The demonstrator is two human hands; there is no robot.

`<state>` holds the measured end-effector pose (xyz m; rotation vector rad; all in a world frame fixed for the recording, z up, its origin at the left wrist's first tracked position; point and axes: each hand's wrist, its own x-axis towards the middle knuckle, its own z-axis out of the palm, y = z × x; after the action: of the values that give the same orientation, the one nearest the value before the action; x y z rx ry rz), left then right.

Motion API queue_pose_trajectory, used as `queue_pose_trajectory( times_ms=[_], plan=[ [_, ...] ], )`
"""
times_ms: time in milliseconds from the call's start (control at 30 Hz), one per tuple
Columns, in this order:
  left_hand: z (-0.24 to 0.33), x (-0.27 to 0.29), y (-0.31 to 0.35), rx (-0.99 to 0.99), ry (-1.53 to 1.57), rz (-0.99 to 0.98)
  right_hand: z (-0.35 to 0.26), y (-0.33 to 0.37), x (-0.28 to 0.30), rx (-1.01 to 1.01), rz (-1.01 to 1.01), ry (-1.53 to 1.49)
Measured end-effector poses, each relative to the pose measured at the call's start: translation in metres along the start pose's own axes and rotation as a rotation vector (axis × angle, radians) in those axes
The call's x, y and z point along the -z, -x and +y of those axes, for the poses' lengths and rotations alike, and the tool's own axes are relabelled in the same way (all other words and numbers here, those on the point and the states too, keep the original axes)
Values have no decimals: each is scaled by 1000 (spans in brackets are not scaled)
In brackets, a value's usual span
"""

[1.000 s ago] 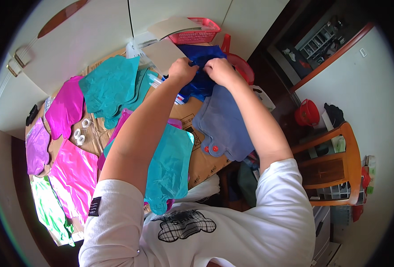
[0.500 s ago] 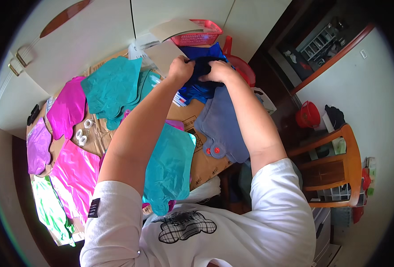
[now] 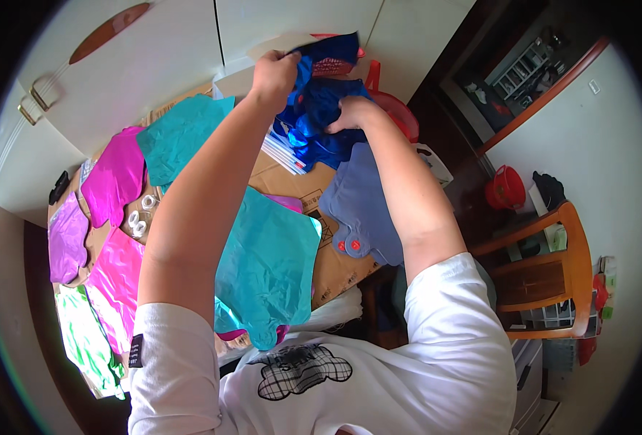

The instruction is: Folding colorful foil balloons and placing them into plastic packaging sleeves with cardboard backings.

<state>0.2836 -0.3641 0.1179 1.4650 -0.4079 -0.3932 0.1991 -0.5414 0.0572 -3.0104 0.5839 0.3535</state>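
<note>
At the far side of the table, a shiny dark blue foil sheet [image 3: 321,109] is stretched between my hands, crumpled and folded. My left hand [image 3: 274,75] is closed on its upper edge and holds it raised. My right hand [image 3: 353,114] grips its right side lower down, the fingertips partly hidden in the folds. Just below my right hand lies a flat grey-blue piece [image 3: 364,196] with scalloped edges and two red round spots. A teal foil piece [image 3: 274,254] lies flat between my forearms. White-edged flat strips [image 3: 285,154] are stacked under the blue foil.
A red plastic basket [image 3: 332,67] stands behind the blue foil against white cabinets. On the left of the cardboard-covered table are another teal foil [image 3: 183,134], pink foils [image 3: 114,177], a green foil [image 3: 85,341] and white rolls [image 3: 138,226]. A wooden chair [image 3: 545,275] stands at right.
My left hand has moved up and slightly left, lifting an edge of the blue foil and spreading it. My right hand has stayed nearly in place.
</note>
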Motion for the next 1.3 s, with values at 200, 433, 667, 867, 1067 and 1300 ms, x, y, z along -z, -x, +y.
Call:
queue_pose_trajectory(
  times_ms=[200,433,667,867,1067,1300],
  plan=[
    [30,8,8,-208,245,105,-6,4,6,24,-18,-72],
    [76,48,44,-525,185,-100,-4,12,13,-30,-61,-122],
    [82,121,82,-503,-117,-52,-39,13,10,151,371,-144],
    [73,149,123,-561,-234,-5,-69,15,-25,289,278,-54],
    [77,149,201,-477,-547,97,-63,41,-8,228,439,-386],
    [7,138,292,-923,-1124,-119,-119,175,9,253,-747,-1704]
  ],
)
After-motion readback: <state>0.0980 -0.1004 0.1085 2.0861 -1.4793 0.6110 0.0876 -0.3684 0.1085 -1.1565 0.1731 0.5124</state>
